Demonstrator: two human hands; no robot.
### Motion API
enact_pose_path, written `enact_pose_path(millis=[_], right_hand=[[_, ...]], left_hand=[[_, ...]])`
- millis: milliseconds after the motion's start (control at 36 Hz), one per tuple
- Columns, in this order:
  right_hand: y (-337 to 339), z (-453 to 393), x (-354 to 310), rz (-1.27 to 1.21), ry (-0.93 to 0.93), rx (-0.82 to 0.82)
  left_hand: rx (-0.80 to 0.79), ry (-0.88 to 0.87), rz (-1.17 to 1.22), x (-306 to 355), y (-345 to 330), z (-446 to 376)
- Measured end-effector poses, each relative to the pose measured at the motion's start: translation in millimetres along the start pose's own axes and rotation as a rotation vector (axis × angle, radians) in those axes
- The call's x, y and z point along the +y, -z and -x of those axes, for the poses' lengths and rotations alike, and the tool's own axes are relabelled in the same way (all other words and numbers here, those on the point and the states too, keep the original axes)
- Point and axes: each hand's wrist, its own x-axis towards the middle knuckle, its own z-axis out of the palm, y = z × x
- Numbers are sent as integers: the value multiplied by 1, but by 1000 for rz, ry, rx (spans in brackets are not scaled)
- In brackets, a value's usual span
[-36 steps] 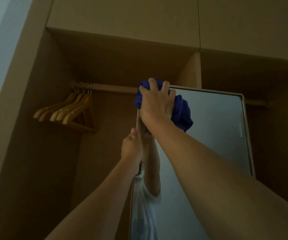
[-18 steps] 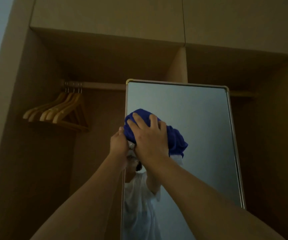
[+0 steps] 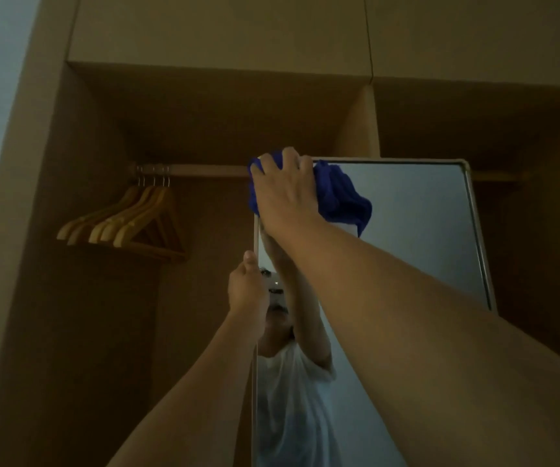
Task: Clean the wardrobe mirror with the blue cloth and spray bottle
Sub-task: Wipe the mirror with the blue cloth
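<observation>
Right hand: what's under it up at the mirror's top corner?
The bunched blue cloth lies under the right hand, pressed to the mirror at its top left corner. The glass beneath is covered.

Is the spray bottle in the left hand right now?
No, the left hand grips only the mirror's left edge; no bottle is in view.
</observation>
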Motion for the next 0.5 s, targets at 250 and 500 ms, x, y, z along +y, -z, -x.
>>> enact_pose_path(millis=[250,500], right_hand=[[-11,12,26,39,-71,49],[-14,18,60,145,-177,-31]], left_hand=[[68,-100,-18,-4,-3,-1],[35,-62,14,-2,-1,-2]])
